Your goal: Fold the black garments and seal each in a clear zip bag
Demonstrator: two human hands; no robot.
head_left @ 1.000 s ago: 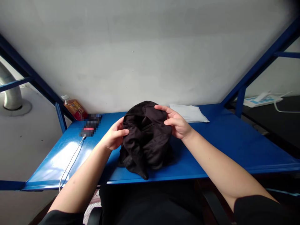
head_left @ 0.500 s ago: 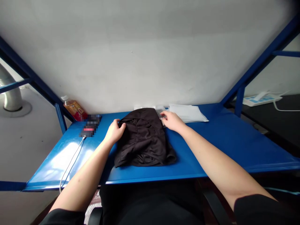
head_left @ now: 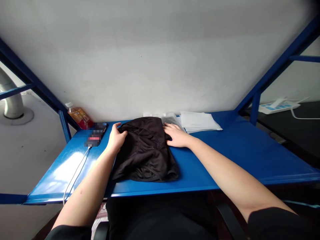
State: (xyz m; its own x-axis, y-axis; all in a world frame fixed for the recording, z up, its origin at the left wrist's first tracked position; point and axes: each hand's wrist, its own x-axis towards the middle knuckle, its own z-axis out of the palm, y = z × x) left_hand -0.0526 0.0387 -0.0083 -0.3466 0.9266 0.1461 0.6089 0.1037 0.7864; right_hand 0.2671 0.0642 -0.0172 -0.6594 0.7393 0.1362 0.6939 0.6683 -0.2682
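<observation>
A pair of black shorts (head_left: 146, 150) with gathered seams lies spread on the blue tabletop, its waist end toward the wall. My left hand (head_left: 117, 137) grips the shorts' upper left corner, thumb on top and fingers around the edge. At the upper right edge rests my right hand (head_left: 177, 135), its fingers stretched out over the cloth. Just behind that hand a clear plastic bag (head_left: 171, 117) lies crumpled, partly covered by the fingers.
White flat packets (head_left: 200, 120) lie at the back right. A bottle (head_left: 80, 115) leans at the back left, beside a phone (head_left: 97, 133) with a white cable (head_left: 75, 178). Blue frame bars (head_left: 275, 73) rise at both sides. A power strip (head_left: 278, 106) sits beyond the right bar.
The shorts have shifted left and slightly toward me, together with my left hand. My right hand has moved left, its fingers going from bent to stretched out on the cloth's edge.
</observation>
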